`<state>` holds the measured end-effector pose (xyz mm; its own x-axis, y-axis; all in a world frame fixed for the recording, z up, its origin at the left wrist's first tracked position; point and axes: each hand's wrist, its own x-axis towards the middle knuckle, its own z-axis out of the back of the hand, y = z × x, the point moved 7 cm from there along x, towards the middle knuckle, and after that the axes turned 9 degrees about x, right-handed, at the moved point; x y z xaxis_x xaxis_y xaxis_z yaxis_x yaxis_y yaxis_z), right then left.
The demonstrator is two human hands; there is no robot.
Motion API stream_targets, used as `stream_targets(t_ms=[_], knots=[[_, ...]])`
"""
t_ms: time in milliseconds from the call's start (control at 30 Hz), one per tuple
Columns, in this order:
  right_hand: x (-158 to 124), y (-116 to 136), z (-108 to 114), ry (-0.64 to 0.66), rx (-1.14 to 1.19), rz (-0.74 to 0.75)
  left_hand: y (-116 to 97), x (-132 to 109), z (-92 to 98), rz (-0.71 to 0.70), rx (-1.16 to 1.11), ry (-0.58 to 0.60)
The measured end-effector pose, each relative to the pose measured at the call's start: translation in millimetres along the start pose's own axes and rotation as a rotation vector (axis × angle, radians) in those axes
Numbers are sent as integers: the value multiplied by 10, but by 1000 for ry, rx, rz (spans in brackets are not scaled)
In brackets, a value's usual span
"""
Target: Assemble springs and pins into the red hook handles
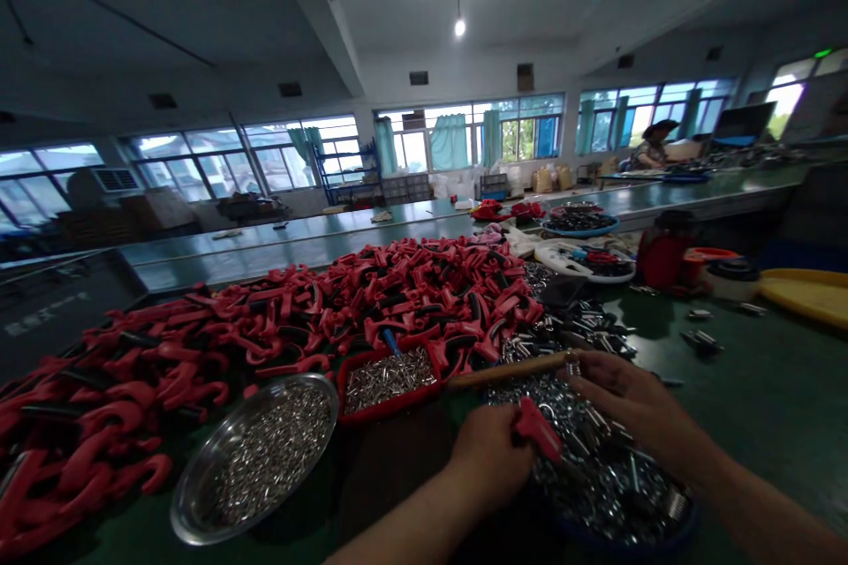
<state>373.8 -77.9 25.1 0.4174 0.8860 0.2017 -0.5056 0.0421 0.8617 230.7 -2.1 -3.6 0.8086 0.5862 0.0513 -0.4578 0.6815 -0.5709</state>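
Observation:
My left hand [494,456] is closed around a red plastic part [538,430] at the lower centre. To its right, my right hand [619,393] pinches a small shiny metal piece [571,363], near the end of a wooden stick [510,370]. Both hands are over a blue-rimmed container [685,531] heaped with metal parts. A red tray [343,381] of small metal pins lies left of the hands. Farther left stands a round metal bowl [192,530], also holding small pins.
A large pile of red parts with black grips [397,282] covers the left and middle of the table. White [619,277] and yellow [805,293] trays stand at the right. A person [654,146] sits in the background right.

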Motion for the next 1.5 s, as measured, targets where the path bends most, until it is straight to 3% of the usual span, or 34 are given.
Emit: stream_targets(t_ms=[133, 367, 567, 667, 800, 967, 1200, 1367, 1500], knots=[[-173, -215, -26, -1, 573, -269, -204, 162, -158, -21, 235, 138], [-322, -380, -27, 1, 645, -281, -352, 406, -268, -27, 465, 301], [-343, -394, -57, -6, 694, -328, -375, 439, -364, 12, 431, 344], [-371, -387, -12, -28, 690, -318, -298, 441, -354, 23, 311, 322], [-407, -450, 41, -57, 595, -310, -120, 421, -241, 80, 26, 185], [-388, -391, -122, 17, 585, -300, 35, 318, -183, 213, -419, 120], [-384, -182, -331, -13, 607, -233, 65, -68, -209, 469, -990, 187], [-424, 59, -542, 95, 549, -213, 150, -351, -136, 534, -1184, 104], [-444, 319, -672, 128, 420, -61, 234, -551, -65, 575, -1316, 51]])
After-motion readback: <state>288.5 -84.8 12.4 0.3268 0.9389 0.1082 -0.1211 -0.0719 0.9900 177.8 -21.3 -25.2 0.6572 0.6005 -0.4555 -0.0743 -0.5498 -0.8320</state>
